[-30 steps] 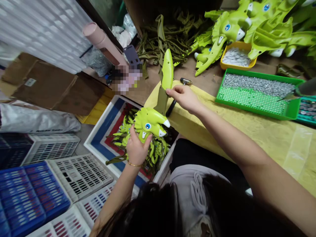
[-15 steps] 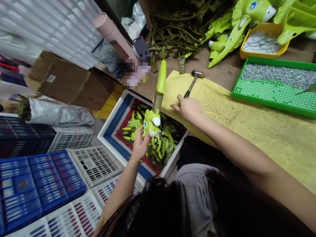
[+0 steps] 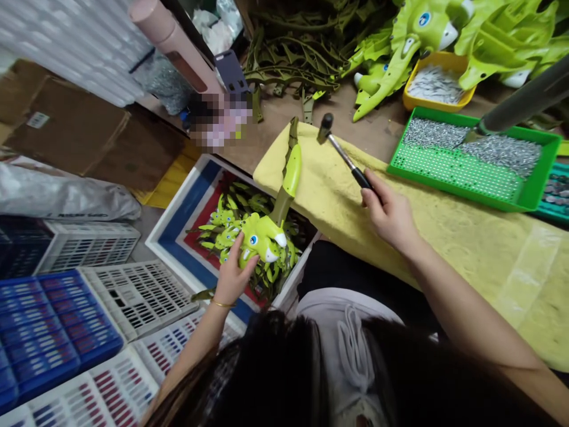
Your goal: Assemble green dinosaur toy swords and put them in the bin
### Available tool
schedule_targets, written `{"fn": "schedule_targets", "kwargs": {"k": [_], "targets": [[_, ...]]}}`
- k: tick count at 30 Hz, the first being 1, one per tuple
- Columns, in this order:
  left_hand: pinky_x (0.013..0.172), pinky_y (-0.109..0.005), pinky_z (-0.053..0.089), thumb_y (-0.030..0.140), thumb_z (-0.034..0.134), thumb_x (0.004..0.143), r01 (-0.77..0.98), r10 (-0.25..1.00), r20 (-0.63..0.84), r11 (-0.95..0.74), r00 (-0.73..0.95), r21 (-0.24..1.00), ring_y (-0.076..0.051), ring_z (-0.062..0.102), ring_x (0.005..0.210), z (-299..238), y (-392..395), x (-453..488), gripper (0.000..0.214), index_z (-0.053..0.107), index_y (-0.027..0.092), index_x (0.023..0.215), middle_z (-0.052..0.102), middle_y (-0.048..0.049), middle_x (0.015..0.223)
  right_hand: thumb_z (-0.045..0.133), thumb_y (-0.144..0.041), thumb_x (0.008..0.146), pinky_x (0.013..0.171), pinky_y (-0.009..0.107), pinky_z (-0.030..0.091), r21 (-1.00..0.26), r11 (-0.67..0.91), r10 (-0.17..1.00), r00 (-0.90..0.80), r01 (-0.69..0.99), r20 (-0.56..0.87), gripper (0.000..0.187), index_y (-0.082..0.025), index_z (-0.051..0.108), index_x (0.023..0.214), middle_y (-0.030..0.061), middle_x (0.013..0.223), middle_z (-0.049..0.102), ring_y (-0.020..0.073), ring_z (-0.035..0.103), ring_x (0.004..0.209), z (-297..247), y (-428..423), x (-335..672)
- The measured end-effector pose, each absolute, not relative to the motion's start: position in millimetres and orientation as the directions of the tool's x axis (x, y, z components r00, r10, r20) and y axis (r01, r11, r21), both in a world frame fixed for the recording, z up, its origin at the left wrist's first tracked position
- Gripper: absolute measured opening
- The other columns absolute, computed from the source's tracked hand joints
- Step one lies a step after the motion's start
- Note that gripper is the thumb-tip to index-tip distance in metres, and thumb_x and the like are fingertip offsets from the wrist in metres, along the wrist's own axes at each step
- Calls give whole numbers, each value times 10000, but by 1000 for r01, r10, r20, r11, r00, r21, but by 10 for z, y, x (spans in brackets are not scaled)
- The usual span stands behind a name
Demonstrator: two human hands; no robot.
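Observation:
My left hand (image 3: 233, 277) grips a lime-green toy dinosaur head (image 3: 262, 232) with white horns and a blue eye. From the head a long dark-green and lime limb reaches up to the edge of the yellow padded mat (image 3: 324, 190). In my right hand (image 3: 391, 214), closed round the black handle, is a small hammer (image 3: 342, 153), its head raised over the mat. Beneath the held toy, a white-rimmed box (image 3: 166, 218) lined with striped cloth contains several similar green toys (image 3: 222, 222).
A green perforated tray (image 3: 471, 172) of small metal pins lies on the bench, beside a yellow tub (image 3: 438, 83) of white pieces. Behind are dark-green curved parts (image 3: 297, 53) and larger dinosaur parts (image 3: 502, 53). A pink bottle (image 3: 173, 41) stands at left. Plastic crates (image 3: 137, 290) line the lower left.
My right hand has gone from fingertips at the hammer's handle to a full grip, lifting it off the mat. The toy in my left hand has turned, showing its side.

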State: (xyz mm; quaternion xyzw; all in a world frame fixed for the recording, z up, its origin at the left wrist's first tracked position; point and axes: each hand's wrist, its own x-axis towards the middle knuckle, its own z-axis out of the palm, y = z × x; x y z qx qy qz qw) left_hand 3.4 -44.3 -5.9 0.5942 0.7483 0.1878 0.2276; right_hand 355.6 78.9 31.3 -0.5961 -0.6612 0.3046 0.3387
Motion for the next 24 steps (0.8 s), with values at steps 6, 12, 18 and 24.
{"fn": "schedule_targets", "kwargs": {"k": [6,12,18,24], "targets": [[949,-413,504,525,548,844,885,971,-151,232,-185,404,-331,628,1168,10,-491,-24,750,398,153,1478,575,-158,1385,437,-328,930,913,503,524,-721,112,989,-148,684,13,505,-215,487,1420,131,1232,687,313,679,1043,219,1075,3285],[882,-366,517,572,582,809,856,972,-112,236,-208,459,-323,661,1099,-87,-374,211,892,305,99,1511,582,-187,1365,453,-368,931,755,388,541,-790,144,989,-97,595,107,450,-190,500,1342,104,991,732,208,673,769,413,994,3502],[809,-362,517,535,629,794,805,968,-153,249,-197,539,-305,696,864,-160,-9,657,872,339,126,1507,729,-149,1016,483,-370,920,613,325,509,-643,326,924,-377,693,62,418,-210,564,1297,79,895,721,168,634,668,716,704,3703],[804,-351,515,512,647,809,817,968,-144,251,-205,520,-290,674,825,-156,21,708,861,318,151,1518,704,-114,873,449,-330,943,618,331,525,-465,484,841,-542,741,11,436,-206,569,1343,97,875,726,188,656,679,707,631,3580]]}}
